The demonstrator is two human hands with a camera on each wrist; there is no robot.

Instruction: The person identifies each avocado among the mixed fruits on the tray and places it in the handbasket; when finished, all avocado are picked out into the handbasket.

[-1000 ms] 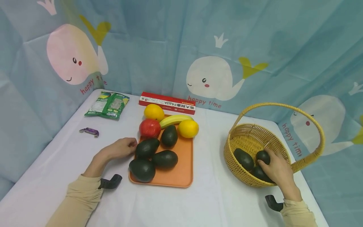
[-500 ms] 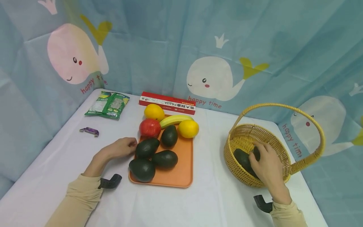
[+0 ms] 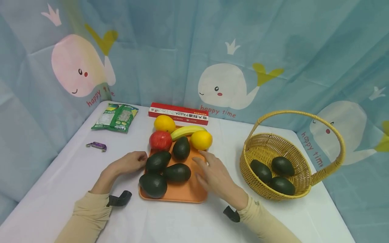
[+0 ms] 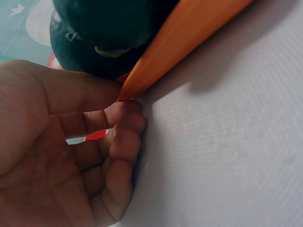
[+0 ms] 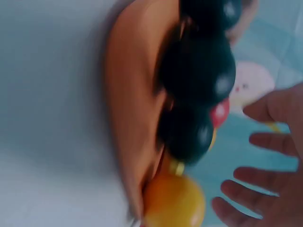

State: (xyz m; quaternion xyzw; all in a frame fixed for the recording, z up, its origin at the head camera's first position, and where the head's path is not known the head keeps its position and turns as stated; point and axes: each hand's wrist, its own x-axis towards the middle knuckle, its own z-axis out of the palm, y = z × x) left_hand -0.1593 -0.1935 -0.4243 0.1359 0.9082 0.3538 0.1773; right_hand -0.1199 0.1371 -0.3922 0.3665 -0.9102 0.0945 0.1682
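An orange tray [image 3: 197, 189] holds several dark green avocados [image 3: 177, 172], a red round fruit [image 3: 160, 140], a banana [image 3: 187, 131] and two yellow fruits [image 3: 201, 140]. My left hand [image 3: 130, 162] is at the tray's left side. In the left wrist view its thumb and curled index finger pinch the tray's rim [image 4: 165, 49]. Over the right part of the tray hovers my right hand [image 3: 217, 175], fingers spread and nothing in them, close to the avocados. Three avocados [image 3: 282, 166] lie apart in the wicker basket [image 3: 258, 185] on the right.
The basket's tall handle [image 3: 299, 112] arches over it. Behind the tray lies a red pasta box [image 3: 178, 113]. A green snack bag [image 3: 116, 117] and a purple wrapped candy [image 3: 97, 145] lie at the left. A whale-print curtain [image 3: 170, 67] hangs behind the table.
My right hand has let go of an avocado in the basket and moved left to the tray. My left hand has stayed at the tray's edge.
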